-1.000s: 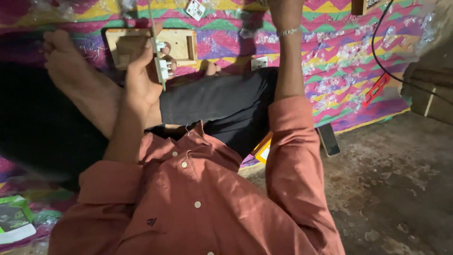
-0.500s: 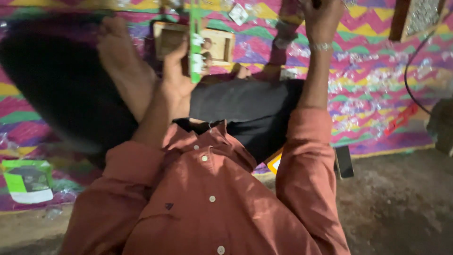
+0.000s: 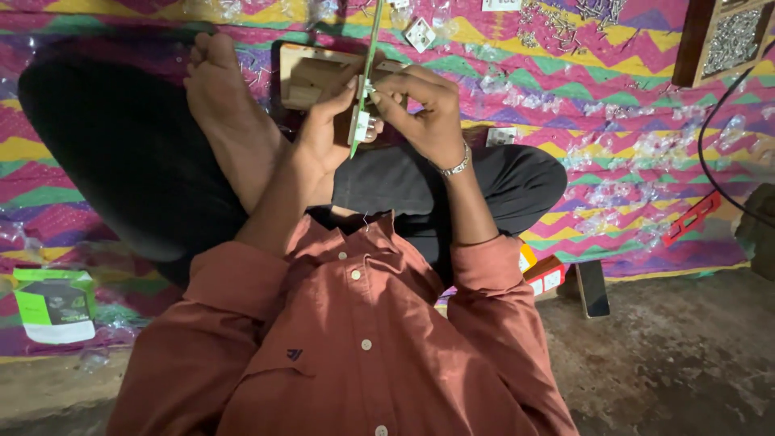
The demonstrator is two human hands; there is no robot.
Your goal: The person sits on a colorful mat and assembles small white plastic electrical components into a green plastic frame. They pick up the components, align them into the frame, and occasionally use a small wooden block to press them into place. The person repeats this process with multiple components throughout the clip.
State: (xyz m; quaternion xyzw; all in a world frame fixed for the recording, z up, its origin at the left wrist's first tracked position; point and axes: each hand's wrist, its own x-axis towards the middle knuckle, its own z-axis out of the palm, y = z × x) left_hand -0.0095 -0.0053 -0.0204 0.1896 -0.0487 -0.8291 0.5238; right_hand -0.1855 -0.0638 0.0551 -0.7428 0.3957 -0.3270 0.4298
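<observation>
1. The green strip board (image 3: 365,77) sits edge-on between both hands, above the person's crossed legs and the zigzag mat (image 3: 613,105).
2. It looks thin, light and stiff; its white fittings (image 3: 360,125) seem fragile, so the bare edges are the safer hold.
3. The left hand (image 3: 323,133) pinches its lower end; the right hand (image 3: 428,109) pinches beside the fittings.
4. Its long axis runs away from the person, slightly tilted.

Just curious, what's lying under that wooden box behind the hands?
The wooden box rests on a bright zigzag-patterned cloth. The left hand, right hand and the green strip they hold cover its near side, so anything beneath it is hidden.
</observation>
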